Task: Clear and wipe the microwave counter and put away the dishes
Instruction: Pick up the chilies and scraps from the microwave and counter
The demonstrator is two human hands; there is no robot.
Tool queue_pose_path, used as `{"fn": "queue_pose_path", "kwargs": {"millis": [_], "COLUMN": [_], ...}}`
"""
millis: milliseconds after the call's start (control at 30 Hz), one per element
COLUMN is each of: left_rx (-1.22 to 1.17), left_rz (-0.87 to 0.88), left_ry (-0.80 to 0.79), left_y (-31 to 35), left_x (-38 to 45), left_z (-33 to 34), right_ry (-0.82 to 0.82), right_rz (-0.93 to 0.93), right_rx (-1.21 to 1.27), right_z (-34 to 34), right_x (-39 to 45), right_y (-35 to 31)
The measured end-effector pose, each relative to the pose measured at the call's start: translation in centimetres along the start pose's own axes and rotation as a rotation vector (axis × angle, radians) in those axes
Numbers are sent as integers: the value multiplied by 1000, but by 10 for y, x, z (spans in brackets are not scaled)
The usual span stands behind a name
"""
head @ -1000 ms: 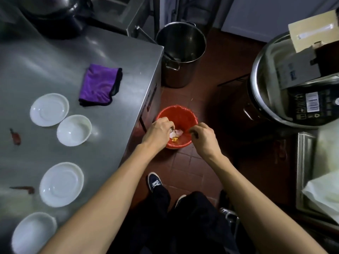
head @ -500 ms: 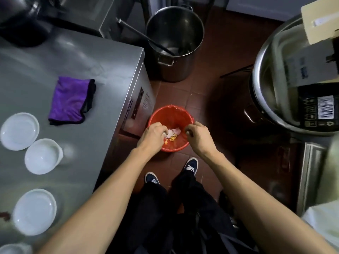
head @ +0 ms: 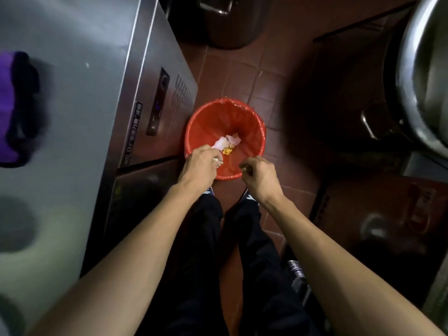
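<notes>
Both the left hand (head: 202, 163) and right hand (head: 258, 174), fingers curled on small scraps, hover over the red bin's (head: 254, 127) near rim, likely to drop waste inside.

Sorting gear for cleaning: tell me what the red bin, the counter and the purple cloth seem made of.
Red bin: probably plastic, lined with a thin glossy red bag, judging by wrinkles at the rim.
Counter: looks like brushed stainless steel, grey with soft reflections.
Purple cloth: soft matte fabric, possibly microfibre; too blurred to be sure.
</notes>
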State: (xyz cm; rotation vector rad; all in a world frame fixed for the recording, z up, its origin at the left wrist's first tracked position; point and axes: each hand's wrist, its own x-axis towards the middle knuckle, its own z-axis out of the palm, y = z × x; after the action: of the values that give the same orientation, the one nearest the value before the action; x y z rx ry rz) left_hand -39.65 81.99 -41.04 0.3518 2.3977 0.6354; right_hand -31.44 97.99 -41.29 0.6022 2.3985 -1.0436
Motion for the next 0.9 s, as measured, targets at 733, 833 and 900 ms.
{"fn": "queue_pose_path", "kwargs": {"millis": [733,833,900], "left_rx": [-73,-59,-54], "left_rz": [-97,-115,-122], "left_ry": [-47,-73,-95], "left_y": [-68,-69,-69], "left_x": [74,72,68], "left_z": [53,56,56], "right_ry": [-45,-63,-63], "right_rz": [274,272,244], "right_rx": [139,127,123], "right_z": [56,59,60], "right_x": [78,77,76], "right_y": [46,46,43]}}
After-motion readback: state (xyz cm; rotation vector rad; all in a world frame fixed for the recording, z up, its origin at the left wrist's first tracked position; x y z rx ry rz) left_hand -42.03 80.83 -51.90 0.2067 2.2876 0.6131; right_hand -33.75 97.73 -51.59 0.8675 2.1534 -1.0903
